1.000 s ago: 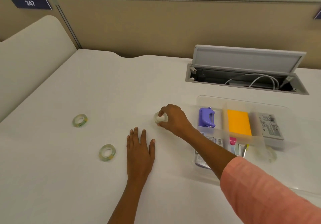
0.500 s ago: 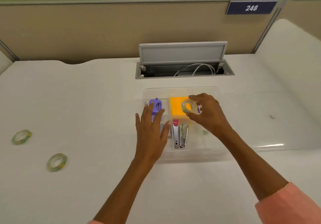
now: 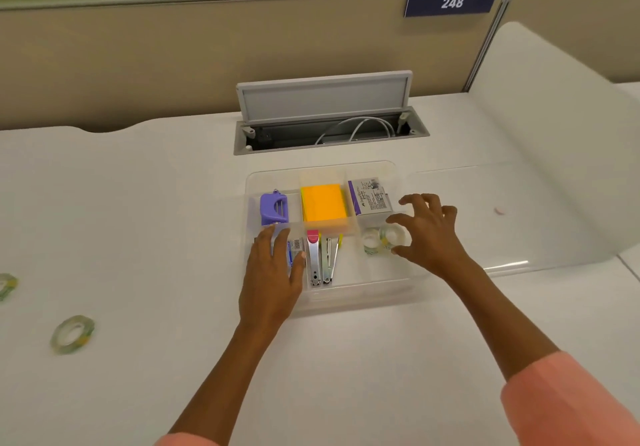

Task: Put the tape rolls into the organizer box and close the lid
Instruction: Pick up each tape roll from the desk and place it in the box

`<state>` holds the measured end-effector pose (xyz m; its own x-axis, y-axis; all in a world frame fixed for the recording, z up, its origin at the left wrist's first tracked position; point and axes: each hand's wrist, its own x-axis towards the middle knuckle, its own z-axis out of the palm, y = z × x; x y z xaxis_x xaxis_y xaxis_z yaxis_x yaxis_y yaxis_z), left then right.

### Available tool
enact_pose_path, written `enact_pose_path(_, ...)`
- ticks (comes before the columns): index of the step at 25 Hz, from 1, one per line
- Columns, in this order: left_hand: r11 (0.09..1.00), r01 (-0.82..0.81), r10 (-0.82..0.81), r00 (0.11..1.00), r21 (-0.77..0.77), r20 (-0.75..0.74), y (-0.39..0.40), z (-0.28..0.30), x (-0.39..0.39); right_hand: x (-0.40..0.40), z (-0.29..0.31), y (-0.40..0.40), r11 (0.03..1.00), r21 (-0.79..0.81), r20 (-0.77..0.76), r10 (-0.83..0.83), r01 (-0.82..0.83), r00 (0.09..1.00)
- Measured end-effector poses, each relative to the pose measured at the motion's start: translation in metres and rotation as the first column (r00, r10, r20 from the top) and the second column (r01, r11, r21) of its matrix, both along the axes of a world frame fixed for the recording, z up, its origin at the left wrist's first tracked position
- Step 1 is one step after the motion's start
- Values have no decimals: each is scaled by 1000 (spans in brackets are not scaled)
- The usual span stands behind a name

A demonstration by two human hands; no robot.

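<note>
The clear organizer box [image 3: 349, 302] lies open on the white desk, its transparent lid [image 3: 526, 237] folded out flat to the right. Two tape rolls [image 3: 371, 242] [image 3: 393, 235] sit side by side in its front right compartment. My right hand [image 3: 427, 234] hovers over them with fingers spread, thumb and forefinger either side of the right-hand roll without gripping it. My left hand [image 3: 273, 272] rests flat on the box's front left part. Two more tape rolls [image 3: 72, 334] [image 3: 5, 285] lie on the desk far to the left.
The box also holds a purple tool [image 3: 274, 208], an orange pad [image 3: 323, 207], a small printed carton [image 3: 370, 198] and two metal staplers [image 3: 320, 258]. Behind it a cable hatch [image 3: 329, 130] stands open in the desk. A curved white divider [image 3: 554, 134] rises at the right.
My right hand carried a tape roll from the desk over to the box, set it down in the front right compartment and spread its fingers. My left hand moved onto the box.
</note>
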<state>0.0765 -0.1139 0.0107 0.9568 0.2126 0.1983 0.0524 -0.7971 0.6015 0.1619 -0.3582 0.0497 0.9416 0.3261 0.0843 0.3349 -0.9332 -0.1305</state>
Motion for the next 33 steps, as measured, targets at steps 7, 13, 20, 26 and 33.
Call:
enact_pose_path(7, 999, -11, 10, 1000, 38, 12, 0, -3, -2, 8, -13, -2, 1000, -25, -80, 5, -7, 997)
enact_pose_path(13, 999, -18, 17, 1000, 27, 21, 2, -3, -3, 5, -12, 3, 994, -103, -105, 22, -33, 994)
enact_pose_path(20, 1000, -23, 23, 1000, 20, -7, -2, -4, -4, 0, -17, 1, 1000, -12, -99, -23, 22, 995)
enact_pose_path(26, 1000, -15, 15, 1000, 9, 7, -1, -5, -4, -3, -16, 3, 999, 30, -95, -29, 32, 995)
enact_pose_path(33, 1000, -3, 3, 1000, -2, 1, 0, -4, -2, -7, -10, 0, 999, 20, -127, -45, 48, 991)
